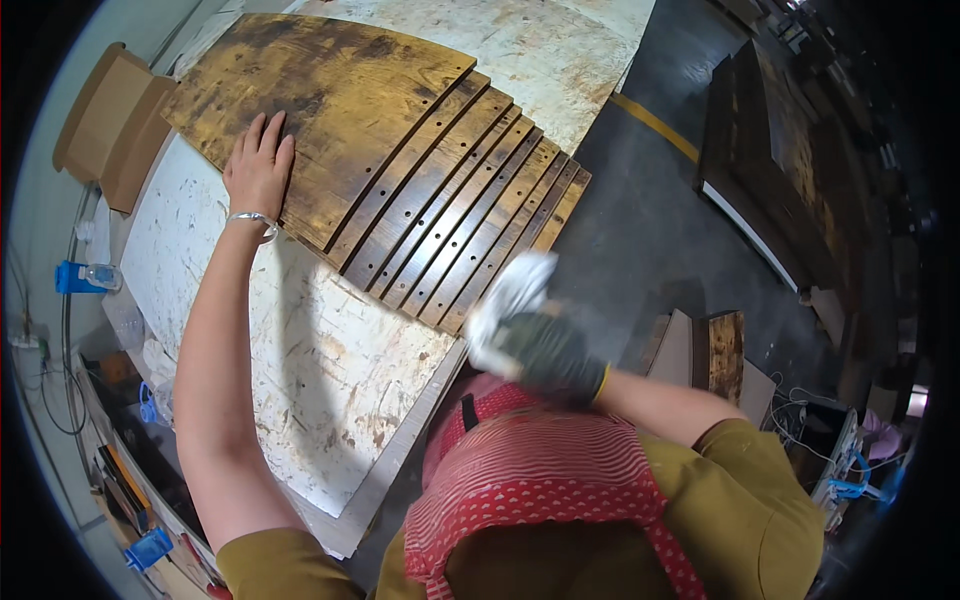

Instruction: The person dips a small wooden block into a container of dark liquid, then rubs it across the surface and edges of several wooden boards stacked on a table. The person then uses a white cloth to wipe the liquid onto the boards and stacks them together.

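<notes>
Dark-stained slats [440,215], drilled, fanned on paint-crusted counter [330,370]. Left hand [258,170] open, flat on wide board [330,110]. Gloved right hand [545,350] clutching white cloth [510,295] by slat ends.

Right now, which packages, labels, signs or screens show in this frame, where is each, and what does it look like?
Cardboard box: upper left, beside the worktable; brown, open, flaps folded out.
Bottle: left edge, on its side; clear plastic with a blue label band.
Floor stripe: upper right, on the grey floor; yellow painted line.
No screens visible; small items at the far right are too blurred to tell.
</notes>
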`<state>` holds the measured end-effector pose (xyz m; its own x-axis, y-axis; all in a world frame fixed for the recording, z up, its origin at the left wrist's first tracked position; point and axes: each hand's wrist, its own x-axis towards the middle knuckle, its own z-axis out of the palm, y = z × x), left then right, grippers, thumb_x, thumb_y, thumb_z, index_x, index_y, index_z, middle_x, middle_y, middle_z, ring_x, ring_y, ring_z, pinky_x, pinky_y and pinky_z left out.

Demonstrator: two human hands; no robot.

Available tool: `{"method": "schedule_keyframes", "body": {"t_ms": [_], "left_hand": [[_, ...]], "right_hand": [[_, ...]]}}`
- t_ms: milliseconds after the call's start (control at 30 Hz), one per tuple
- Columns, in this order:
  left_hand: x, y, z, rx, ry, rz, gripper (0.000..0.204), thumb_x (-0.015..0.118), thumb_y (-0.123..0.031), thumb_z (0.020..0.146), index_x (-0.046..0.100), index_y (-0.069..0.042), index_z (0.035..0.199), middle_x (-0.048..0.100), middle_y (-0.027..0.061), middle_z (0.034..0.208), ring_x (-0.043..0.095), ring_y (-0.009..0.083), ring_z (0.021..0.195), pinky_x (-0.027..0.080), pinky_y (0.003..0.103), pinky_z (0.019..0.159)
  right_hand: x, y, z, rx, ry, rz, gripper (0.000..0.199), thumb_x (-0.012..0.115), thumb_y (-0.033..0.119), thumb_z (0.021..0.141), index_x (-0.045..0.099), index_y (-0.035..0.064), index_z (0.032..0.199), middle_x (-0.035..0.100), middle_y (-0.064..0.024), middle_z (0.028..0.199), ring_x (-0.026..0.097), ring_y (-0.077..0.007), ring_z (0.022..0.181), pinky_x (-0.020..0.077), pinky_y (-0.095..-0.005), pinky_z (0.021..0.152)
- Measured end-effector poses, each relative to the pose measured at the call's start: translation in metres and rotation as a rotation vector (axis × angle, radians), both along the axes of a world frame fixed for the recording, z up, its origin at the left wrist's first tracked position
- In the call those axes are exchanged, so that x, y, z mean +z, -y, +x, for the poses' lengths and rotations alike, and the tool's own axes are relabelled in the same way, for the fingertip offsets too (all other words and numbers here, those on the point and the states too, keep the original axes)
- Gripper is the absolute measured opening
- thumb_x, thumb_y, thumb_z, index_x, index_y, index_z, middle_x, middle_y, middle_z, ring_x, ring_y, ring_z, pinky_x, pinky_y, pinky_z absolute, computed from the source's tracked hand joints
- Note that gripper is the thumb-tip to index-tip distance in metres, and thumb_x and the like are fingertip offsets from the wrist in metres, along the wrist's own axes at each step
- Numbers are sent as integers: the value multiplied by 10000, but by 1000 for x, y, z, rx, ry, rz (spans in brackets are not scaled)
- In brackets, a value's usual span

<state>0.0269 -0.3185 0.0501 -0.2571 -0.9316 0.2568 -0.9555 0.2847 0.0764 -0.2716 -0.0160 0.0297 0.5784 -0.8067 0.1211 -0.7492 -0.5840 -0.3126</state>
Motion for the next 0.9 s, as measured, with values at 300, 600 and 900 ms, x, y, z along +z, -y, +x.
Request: {"method": "schedule_keyframes", "body": {"t_ms": [300,600,900], "left_hand": [[3,-3,-5,-11,-27,-43,485,374,-466,939,430,-244,1367,359,62,1455,323,303,1332,236,459,1081],[-2,-4,3,-19,-20,-56,466,352,-443,953,427,-241,1367,369,59,1445,322,282,1332,235,457,1080],[2,-7,-7,21,-4,2,491,350,-451,952,406,-230,1387,329,56,1474,284,290,1357,204,455,1093]], "right_hand": [[-40,19,-94,-630,983,369,319,618,187,832,580,39,1113,591,-120,1019,587,-259,901,475,-354,789],[30,19,-7,86,270,437,398,684,203,705,611,120,1088,586,-78,1120,577,-243,1009,434,-414,880],[-3,22,-3,-212,-37,-205,305,532,219,839,619,117,1112,597,-79,994,596,-241,906,470,-378,761]]}}
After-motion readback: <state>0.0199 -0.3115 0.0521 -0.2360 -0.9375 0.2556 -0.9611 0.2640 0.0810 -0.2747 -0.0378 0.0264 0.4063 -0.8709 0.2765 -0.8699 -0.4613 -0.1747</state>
